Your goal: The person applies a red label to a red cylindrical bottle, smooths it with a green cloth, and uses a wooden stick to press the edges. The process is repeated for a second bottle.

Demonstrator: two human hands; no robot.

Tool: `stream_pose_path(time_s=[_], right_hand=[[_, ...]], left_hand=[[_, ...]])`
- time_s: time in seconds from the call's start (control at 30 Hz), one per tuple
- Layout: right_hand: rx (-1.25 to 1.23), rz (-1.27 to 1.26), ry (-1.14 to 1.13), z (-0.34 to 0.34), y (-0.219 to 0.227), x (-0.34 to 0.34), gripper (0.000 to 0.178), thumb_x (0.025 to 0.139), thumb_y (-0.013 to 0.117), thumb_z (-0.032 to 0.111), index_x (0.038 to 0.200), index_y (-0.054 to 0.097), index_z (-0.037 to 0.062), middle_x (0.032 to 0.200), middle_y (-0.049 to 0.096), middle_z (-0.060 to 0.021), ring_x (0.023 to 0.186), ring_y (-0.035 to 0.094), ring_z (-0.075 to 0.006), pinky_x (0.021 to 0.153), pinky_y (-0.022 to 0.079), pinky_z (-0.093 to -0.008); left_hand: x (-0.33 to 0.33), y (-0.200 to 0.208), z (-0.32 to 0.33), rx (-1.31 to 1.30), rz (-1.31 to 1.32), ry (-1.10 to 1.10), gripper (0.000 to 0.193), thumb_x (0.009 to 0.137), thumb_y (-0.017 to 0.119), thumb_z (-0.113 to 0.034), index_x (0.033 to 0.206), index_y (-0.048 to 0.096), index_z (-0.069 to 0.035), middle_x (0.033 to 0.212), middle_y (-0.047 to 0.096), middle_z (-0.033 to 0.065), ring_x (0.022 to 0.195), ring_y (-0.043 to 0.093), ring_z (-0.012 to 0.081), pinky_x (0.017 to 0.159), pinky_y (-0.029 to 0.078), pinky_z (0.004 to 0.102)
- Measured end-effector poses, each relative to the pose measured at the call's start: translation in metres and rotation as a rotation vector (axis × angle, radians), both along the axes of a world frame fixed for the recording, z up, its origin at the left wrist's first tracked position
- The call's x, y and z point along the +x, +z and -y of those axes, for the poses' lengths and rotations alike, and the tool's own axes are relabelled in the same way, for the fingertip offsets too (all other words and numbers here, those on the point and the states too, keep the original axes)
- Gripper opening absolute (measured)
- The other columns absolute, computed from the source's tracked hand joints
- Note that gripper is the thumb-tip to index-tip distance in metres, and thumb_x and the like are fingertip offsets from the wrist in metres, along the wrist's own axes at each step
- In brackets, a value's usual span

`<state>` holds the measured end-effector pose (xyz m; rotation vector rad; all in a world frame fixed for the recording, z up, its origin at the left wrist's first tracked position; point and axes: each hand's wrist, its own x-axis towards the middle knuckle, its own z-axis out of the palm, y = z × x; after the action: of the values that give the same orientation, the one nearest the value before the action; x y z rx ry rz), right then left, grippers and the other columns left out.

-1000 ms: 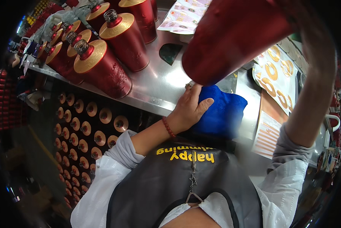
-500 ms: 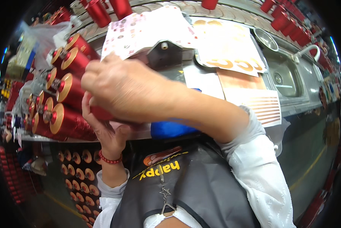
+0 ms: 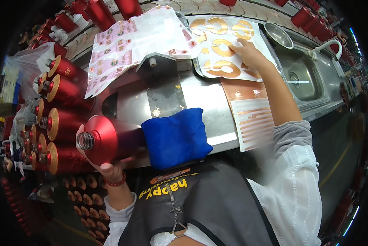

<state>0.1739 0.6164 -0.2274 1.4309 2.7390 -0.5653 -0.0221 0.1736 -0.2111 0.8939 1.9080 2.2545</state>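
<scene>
My left hand [image 3: 111,171] is closed around a red bottle [image 3: 106,137] with a clear glass neck. It lies tilted, neck toward the left, its base end beside a blue cloth pad [image 3: 176,139]. The shoulder of this bottle is plain red. At the far right of the bench, my right hand [image 3: 251,56] rests its fingertips on a white sheet of gold ring labels [image 3: 225,48], thumb and forefinger a little apart. No label shows in its fingers. Several red bottles with gold rings round their necks [image 3: 69,123] lie stacked at the left.
A pink-and-white printed sheet [image 3: 139,37] covers a stand at the back. A sheet of copper-coloured strips [image 3: 253,123] lies near the right front edge. Beyond are a metal bowl [image 3: 278,36], a sink [image 3: 305,84] and a faucet [image 3: 329,46]. More bottles [image 3: 100,14] stand along the back conveyor.
My right hand has left the bottle at the left and swung right to the label sheet. My left hand still holds the bottle, now uncovered, and the blue pad is in full view.
</scene>
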Motion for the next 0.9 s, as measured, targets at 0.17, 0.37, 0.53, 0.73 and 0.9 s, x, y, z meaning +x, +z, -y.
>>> stream_pose_path(time_s=[0.17, 0.37, 0.53, 0.73, 0.9], right_hand=[[0.417, 0.284, 0.186, -0.056, -0.015, 0.07, 0.036, 0.093, 0.056, 0.016, 0.127, 0.069, 0.0229, 0.149, 0.047, -0.011, 0.136, 0.045, -0.0308, 0.103, 0.048, -0.0415], [0.443, 0.117, -0.046, -0.125, -0.022, 0.124, 0.029, 0.091, 0.063, 0.028, 0.115, 0.072, 0.0142, 0.133, 0.058, -0.0176, 0.124, 0.054, -0.0368, 0.096, 0.051, -0.0455], [0.283, 0.238, -0.226, -0.163, -0.046, 0.108, 0.056, 0.087, 0.063, 0.05, 0.11, 0.069, -0.0008, 0.115, 0.067, -0.0273, 0.113, 0.063, -0.0412, 0.095, 0.05, -0.0479], [0.446, 0.406, 0.01, -0.209, -0.045, 0.158, 0.047, 0.095, 0.053, 0.04, 0.097, 0.07, -0.0035, 0.099, 0.068, -0.0302, 0.102, 0.065, -0.0453, 0.087, 0.052, -0.0536], [0.099, -0.252, 0.088, -0.187, -0.025, 0.119, 0.037, 0.099, 0.057, 0.033, 0.099, 0.069, -0.0019, 0.086, 0.067, -0.0113, 0.074, 0.064, -0.0234, 0.066, 0.05, -0.0381]], left_hand=[[-0.004, -0.009, 0.007, -0.01, 0.001, -0.031, 0.124, 0.067, 0.069, -0.083, 0.153, 0.023, -0.006, 0.148, 0.041, 0.0229, 0.129, 0.051, 0.0354, 0.106, 0.047, 0.0484], [-0.006, -0.01, 0.0, 0.024, -0.025, -0.023, 0.122, 0.069, 0.067, -0.083, 0.152, 0.023, -0.006, 0.148, 0.041, 0.0251, 0.131, 0.048, 0.0389, 0.11, 0.043, 0.0504], [-0.002, -0.005, 0.007, -0.008, -0.016, -0.004, 0.125, 0.065, 0.072, -0.082, 0.15, 0.026, -0.003, 0.143, 0.045, 0.0221, 0.129, 0.051, 0.0343, 0.106, 0.047, 0.0469], [-0.028, -0.006, 0.014, 0.028, -0.111, -0.295, 0.114, 0.07, 0.084, -0.061, 0.148, 0.028, 0.001, 0.138, 0.048, 0.0164, 0.125, 0.052, 0.0233, 0.105, 0.044, 0.0386], [-0.03, 0.007, 0.01, 0.113, 0.12, -0.542, 0.109, 0.071, 0.088, -0.049, 0.15, 0.028, -0.002, 0.14, 0.048, 0.0126, 0.129, 0.051, 0.0205, 0.109, 0.041, 0.0366]])
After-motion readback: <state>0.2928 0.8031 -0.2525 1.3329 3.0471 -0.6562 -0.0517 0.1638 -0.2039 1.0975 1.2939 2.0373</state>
